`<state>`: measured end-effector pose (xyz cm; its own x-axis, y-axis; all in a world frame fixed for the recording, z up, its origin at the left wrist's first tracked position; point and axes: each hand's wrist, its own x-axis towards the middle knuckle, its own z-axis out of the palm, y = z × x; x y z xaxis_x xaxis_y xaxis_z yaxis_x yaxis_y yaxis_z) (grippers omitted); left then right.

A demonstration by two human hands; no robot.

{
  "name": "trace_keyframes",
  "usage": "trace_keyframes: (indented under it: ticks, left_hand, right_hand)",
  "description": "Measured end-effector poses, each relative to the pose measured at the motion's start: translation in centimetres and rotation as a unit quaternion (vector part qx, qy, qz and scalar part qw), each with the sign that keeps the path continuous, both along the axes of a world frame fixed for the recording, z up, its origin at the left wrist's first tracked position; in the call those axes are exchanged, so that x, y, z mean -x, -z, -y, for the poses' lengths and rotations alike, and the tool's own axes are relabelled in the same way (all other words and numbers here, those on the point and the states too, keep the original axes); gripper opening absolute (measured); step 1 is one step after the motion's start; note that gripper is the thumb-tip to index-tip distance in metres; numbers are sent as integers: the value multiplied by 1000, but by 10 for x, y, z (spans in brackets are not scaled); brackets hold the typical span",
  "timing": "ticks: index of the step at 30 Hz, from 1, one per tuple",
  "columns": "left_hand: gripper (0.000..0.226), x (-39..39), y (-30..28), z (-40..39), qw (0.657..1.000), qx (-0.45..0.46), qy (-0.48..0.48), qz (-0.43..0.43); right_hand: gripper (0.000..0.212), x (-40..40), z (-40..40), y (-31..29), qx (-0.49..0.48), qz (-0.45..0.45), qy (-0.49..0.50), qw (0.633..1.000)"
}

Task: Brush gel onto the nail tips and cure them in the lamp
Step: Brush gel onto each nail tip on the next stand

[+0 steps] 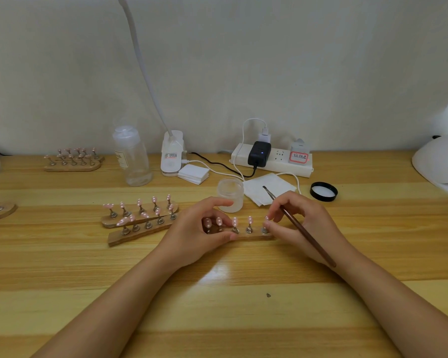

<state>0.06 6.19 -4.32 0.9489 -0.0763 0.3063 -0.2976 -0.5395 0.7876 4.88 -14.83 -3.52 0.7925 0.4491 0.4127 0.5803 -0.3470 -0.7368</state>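
Nail tips (234, 221), pink with pale dots, stand in a row of five on metal pegs along a wooden holder strip (254, 236) that lies between our two hands on the wooden table (217, 306). From the head view, our left hand (199, 233) curls round the strip's left end, thumb against its near edge and fingers bent over the far side, two of the tips showing between them. Our right hand (303, 223) pinches a thin brown brush (299, 224) between thumb and curled fingers, the handle slanting back over the hand and the bristle end pointing up and away, past the fingertips; its lower fingertips touch the rightmost tip at the strip's right end. Just beyond our left fingertips stands an open frosted gel jar (230, 195), and its black lid (323, 191) lies beyond our right knuckles. A folded white tissue (269, 188) sits behind the brush tip. Left of our left hand, two more wooden strips of pink tips (140, 218) lie side by side. Farther back we see a clear bottle (132, 156), a clip lamp base (172, 153), a stack of white pads (194, 173) and a power strip (272, 158). At the far right edge, well beyond our right hand, sits the white curing lamp (440, 161).
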Motion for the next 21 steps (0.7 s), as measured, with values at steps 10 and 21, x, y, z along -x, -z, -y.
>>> trace_keyframes:
  ticks: [10, 21]
  left_hand:
    - [50, 0, 1, 0, 1000, -4, 0, 10]
    - [31, 4, -3, 7, 987, -44, 13, 154]
  right_hand:
    - [16, -3, -3, 0, -92, -36, 43, 994]
    - [25, 19, -31, 1, -94, 106, 25, 990]
